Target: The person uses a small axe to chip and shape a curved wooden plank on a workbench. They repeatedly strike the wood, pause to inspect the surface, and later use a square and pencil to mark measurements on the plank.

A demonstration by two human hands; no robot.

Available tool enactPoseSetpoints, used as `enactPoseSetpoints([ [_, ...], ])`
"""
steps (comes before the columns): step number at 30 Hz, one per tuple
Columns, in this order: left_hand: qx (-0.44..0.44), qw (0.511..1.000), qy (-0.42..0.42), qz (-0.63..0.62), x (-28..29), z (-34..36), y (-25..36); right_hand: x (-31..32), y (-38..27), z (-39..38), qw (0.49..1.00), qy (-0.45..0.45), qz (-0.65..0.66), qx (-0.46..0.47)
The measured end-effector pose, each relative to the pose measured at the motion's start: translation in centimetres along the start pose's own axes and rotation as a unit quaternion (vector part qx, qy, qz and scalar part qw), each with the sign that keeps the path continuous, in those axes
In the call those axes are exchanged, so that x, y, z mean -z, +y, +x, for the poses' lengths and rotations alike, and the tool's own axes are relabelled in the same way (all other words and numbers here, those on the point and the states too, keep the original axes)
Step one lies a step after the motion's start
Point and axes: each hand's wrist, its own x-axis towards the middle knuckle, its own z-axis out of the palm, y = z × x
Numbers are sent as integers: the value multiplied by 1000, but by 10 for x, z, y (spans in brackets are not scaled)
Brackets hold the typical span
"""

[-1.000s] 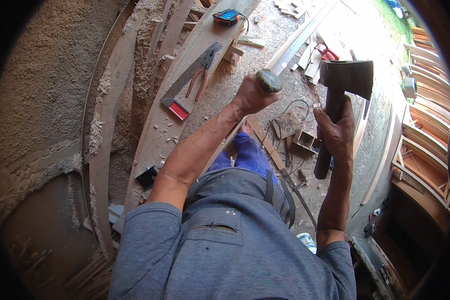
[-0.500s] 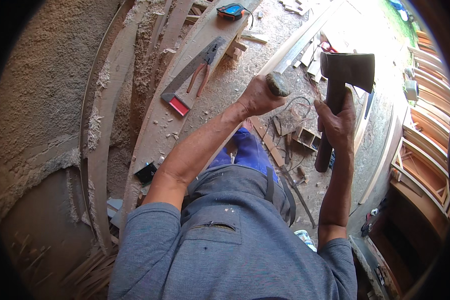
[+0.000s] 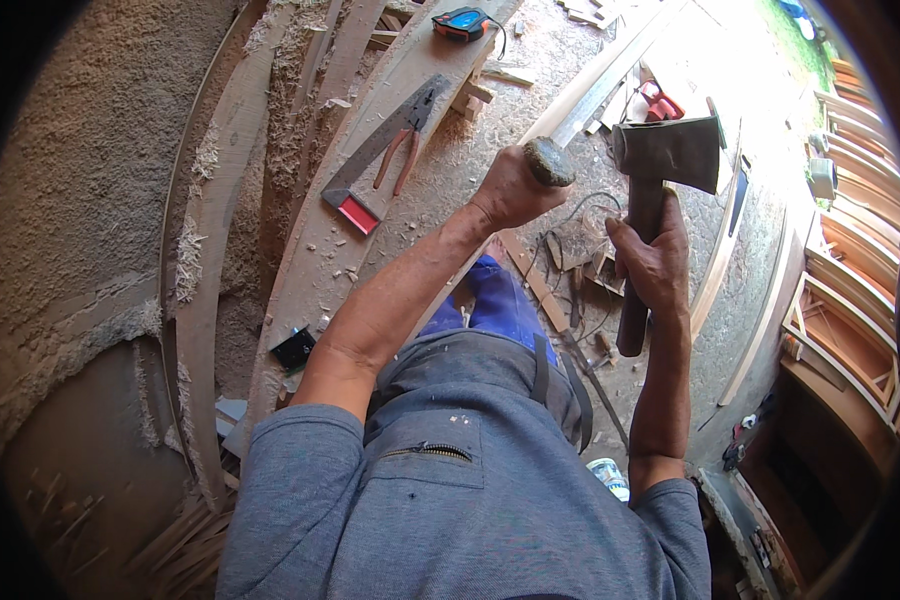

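Hatchet (image 3: 652,170) is held up in the air, right of the bench board (image 3: 315,250) (my reference from where I stand). Right hand (image 3: 655,265) is wrapped round its handle close under the head, spare handle hanging below the grip. My read: choked up for control of a heavy head. Blunt back faces the bench board side, edge points away, so the sharp part sits clear of the other hand.

Left hand (image 3: 515,192) is nearer the bench board, off its right side, clamped on a mottled grey piece (image 3: 549,162), rounded end poking past the grip. Rest is hidden, can't tell what it is. Hands are apart, each on its own thing. Long pale strip (image 3: 590,80) runs behind the left hand, right of the bench board; can't tell if they touch.

On the bench board: tape measure (image 3: 461,23) at far end, metal square (image 3: 378,140) midway, pliers (image 3: 409,163) with nose apparently over its blade, black box (image 3: 293,348) at near end. Presumably parked for easy reach. Left of it, long curved timbers (image 3: 215,240) carrying shavings (image 3: 188,265). Far right of it, stacked wooden frames (image 3: 850,300), likely stored out of the way.
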Motion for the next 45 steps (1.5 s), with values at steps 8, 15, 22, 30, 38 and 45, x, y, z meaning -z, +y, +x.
enactPoseSetpoints([
  [8, 17, 999, -28, 24, -9, -1, -8, 11, -23, 13, 980, 72, -153, 108],
  [15, 57, 997, -46, 13, -13, 10, -11, 51, -13, 39, 964, -42, -219, 143],
  [22, 44, 999, -30, -4, -14, 9, -12, 49, -17, 65, 980, 73, -134, 124],
  [30, -149, 988, 32, 14, 8, -104, 35, 20, 36, -2, 987, -76, -144, -3],
  [38, 55, 997, 59, 18, -7, 12, -26, -16, 26, -25, 996, -53, 42, -57],
  [45, -1, 996, 32, 89, 5, 3, -13, -20, 48, -53, 988, -27, 133, -77],
])
